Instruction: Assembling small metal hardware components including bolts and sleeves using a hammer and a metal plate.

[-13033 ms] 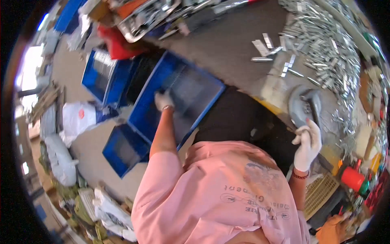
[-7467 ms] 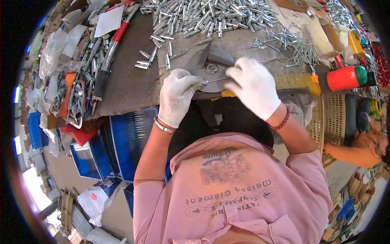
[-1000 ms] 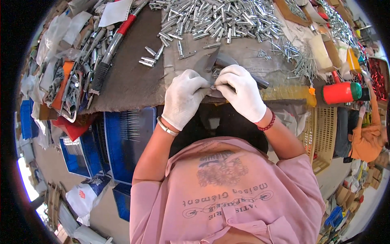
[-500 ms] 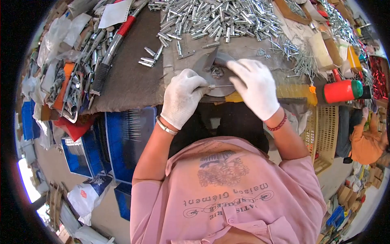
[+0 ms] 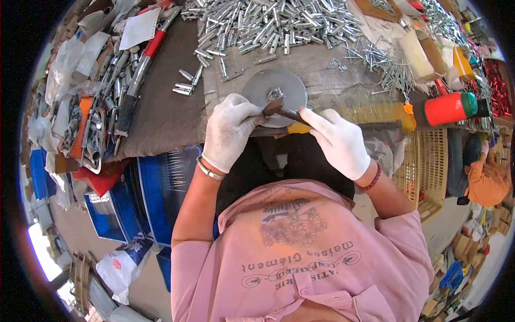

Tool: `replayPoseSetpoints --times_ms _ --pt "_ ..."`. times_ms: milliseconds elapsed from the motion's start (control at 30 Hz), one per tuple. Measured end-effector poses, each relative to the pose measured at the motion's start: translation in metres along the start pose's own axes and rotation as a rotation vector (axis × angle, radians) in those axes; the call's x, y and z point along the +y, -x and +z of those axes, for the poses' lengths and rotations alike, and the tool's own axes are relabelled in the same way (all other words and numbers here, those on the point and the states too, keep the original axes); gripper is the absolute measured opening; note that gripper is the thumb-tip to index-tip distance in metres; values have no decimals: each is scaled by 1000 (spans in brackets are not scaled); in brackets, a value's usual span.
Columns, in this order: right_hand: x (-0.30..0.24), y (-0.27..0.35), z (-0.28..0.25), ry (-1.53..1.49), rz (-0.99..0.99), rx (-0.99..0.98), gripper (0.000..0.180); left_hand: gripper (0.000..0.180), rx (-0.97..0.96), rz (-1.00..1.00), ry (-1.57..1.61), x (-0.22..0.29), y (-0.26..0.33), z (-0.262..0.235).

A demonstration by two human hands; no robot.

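My white-gloved left hand (image 5: pixel 229 129) rests at the near side of a round grey metal disc (image 5: pixel 294 86). Its thumb and forefinger pinch a small metal part, now mostly hidden behind the hammer. In my right hand (image 5: pixel 339 140), also gloved, is the handle of a small hammer (image 5: pixel 292 114). The dark hammer head lies over the disc's near edge, right at my left fingertips; whether it touches the part I cannot tell. A lump of metal (image 5: pixel 275 93) sits in the middle of the disc.
Beyond the disc spreads a heap of silver metal sleeves (image 5: pixel 268 27). Thin pins (image 5: pixel 394 70) lie at the right, near a red cylinder (image 5: pixel 449 109) with a green end. Tools (image 5: pixel 91 123) crowd the left. Blue bins (image 5: pixel 163 188) and a yellow crate (image 5: pixel 432 172) stand below the bench.
My right hand has taken the hammer up off the disc and brought its head to my left fingertips. The thin rod seen at the left hand before is now hidden.
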State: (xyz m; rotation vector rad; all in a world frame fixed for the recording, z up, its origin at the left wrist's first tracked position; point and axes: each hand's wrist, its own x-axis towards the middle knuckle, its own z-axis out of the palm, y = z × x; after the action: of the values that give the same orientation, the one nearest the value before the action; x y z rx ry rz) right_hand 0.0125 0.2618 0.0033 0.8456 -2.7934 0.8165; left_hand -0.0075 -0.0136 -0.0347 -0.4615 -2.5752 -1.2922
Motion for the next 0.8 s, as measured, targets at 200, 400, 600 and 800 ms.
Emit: replayPoseSetpoints --times_ms 200,400,600,800 --pt "9 -33 -9 -21 122 -42 45 13 -5 -62 64 3 1 0" --pt "-3 -36 5 198 -54 -14 19 15 -9 -63 88 1 4 0" --pt "-13 -15 17 -260 206 -260 16 20 135 -25 -88 22 13 0" --pt "-27 -7 22 -684 450 -411 19 44 147 -516 256 53 44 20"
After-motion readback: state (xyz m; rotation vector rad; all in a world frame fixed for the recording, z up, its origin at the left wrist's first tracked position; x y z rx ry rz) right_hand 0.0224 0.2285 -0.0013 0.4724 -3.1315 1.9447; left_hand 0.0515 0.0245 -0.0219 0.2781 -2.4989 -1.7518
